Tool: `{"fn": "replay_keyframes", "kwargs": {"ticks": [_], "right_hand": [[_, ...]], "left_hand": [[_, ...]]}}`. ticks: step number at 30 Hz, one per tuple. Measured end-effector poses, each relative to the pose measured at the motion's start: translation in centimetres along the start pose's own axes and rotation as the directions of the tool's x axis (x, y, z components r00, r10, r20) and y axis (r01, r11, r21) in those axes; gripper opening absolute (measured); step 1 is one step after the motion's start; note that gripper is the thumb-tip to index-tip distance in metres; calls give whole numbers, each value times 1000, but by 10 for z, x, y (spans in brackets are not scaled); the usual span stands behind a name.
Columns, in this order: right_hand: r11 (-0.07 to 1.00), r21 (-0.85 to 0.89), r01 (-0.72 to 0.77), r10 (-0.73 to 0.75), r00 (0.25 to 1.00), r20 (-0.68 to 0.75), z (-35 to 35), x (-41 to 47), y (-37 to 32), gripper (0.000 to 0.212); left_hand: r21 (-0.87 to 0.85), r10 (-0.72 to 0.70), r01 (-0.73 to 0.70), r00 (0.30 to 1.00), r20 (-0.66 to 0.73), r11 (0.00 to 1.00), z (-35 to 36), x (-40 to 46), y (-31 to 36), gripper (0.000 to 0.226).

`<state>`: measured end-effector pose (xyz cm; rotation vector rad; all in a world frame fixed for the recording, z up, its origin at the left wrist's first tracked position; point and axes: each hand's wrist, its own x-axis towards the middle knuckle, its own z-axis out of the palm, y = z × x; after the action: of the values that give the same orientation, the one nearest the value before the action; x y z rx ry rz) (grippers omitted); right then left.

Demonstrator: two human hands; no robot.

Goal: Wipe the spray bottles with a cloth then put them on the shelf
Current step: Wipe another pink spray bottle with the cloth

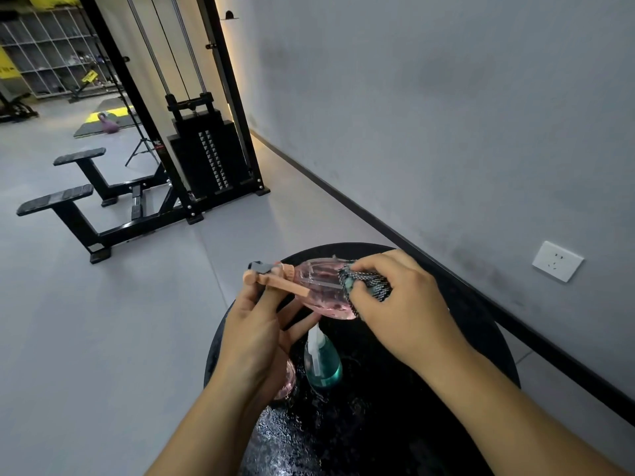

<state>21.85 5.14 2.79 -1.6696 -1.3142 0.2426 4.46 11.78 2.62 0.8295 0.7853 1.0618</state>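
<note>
A clear pink spray bottle (pixel 318 286) with a peach trigger head lies sideways in the air above a round black table (pixel 481 324). My left hand (pixel 254 334) grips it at the neck and trigger. My right hand (pixel 395 304) pinches a dark patterned cloth (pixel 364 281) against the bottle's body. Below them a teal spray bottle (pixel 323 365) with a white head stands on the table. Part of another pink bottle (pixel 287 379) shows on the table beside it, mostly hidden behind my left wrist.
A black cable weight machine (pixel 202 156) with footrests stands on the grey floor to the left. A grey wall with a white socket (pixel 557 261) runs along the right. Far back left are a shelf unit (pixel 48 46), mats and a purple kettlebell (pixel 110 125).
</note>
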Motion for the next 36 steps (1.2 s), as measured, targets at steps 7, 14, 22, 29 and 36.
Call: {"fn": "replay_keyframes", "kwargs": {"ticks": [7, 14, 22, 29, 36], "right_hand": [[998, -22, 56, -55, 997, 45, 5, -5, -3, 21], [997, 78, -10, 14, 999, -42, -3, -2, 4, 24], [992, -44, 116, -115, 993, 22, 4, -8, 0, 28], [992, -22, 124, -125, 992, -23, 6, -11, -1, 27], [998, 56, 31, -28, 998, -58, -2, -4, 1, 26]], "left_hand": [[-16, 13, -14, 1000, -12, 1000, 0, 1, -2, 25], [-35, 24, -25, 999, -30, 999, -2, 4, -1, 9], [-42, -1, -2, 997, -76, 999, -2, 3, -3, 17], [-42, -30, 28, 998, -52, 999, -2, 4, -2, 24], [-43, -31, 29, 998, -60, 999, -7, 5, 3, 15]]}}
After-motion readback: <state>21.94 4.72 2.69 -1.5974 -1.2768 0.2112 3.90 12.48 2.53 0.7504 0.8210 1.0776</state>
